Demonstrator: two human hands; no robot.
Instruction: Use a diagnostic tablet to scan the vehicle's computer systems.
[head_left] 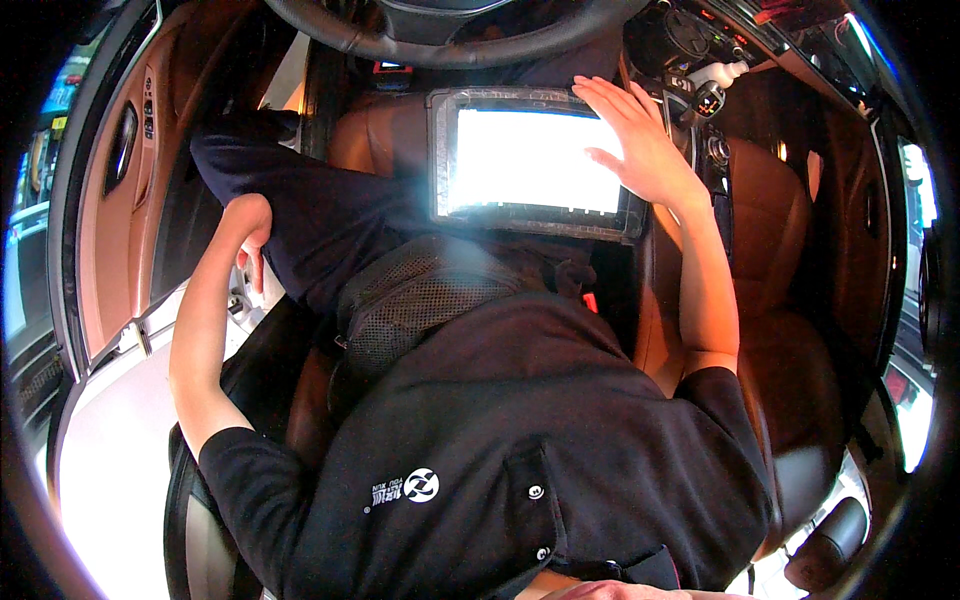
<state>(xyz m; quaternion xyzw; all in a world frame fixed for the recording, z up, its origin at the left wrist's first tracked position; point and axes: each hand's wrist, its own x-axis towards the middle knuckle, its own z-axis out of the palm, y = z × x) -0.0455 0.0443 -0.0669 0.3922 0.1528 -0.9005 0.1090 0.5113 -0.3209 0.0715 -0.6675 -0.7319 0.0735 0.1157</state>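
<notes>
A rugged tablet with a thick black frame lies across my lap, its screen glaring white so that nothing on it can be read. My right hand is at its right edge, open, fingers stretched toward the steering wheel and thumb apart over the screen's edge. On the left, my left hand is bent at the wrist against the outer side of my left thigh. Its fingers hang down, at least one stretched out, and the others are partly hidden; no object shows in it. A black mesh pouch sits at my waist.
The steering wheel is just beyond the tablet. Right of it, the centre console holds a gear lever and a white bottle-shaped thing. A brown passenger seat stands to the right. The brown driver's door is swung open at left.
</notes>
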